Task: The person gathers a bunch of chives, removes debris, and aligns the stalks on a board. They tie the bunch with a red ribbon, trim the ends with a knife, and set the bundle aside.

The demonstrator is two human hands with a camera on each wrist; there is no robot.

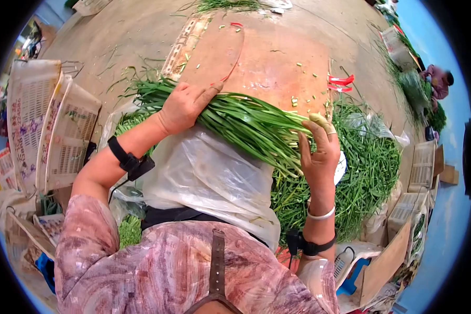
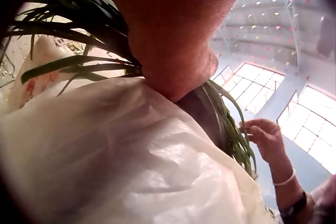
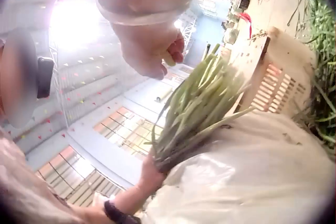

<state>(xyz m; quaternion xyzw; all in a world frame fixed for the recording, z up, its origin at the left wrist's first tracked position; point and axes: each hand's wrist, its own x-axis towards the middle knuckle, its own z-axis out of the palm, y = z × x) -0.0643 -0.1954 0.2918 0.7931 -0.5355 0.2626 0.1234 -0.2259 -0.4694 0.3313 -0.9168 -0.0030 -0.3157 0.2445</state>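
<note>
A thick bundle of long green stalks (image 1: 251,123) lies across the lap, over a clear plastic sheet (image 1: 209,178). My left hand (image 1: 186,107) grips its leafy part from above; in the left wrist view the hand (image 2: 173,61) hides part of the leaves. At the pale cut ends, my right hand (image 1: 322,152) has its thumb and fingers apart and slightly bent. In the right wrist view this hand (image 3: 144,50) is a little away from the stalk ends (image 3: 210,77). Something yellowish shows by its fingertips; I cannot tell what it is.
A wooden board (image 1: 277,63) with cut bits and a red strip (image 1: 236,24) stands ahead. Loose green stalks (image 1: 361,172) are heaped at the right. White crates (image 1: 31,115) stand at the left, others (image 1: 423,165) at the right. Another person (image 1: 438,83) is at the far right.
</note>
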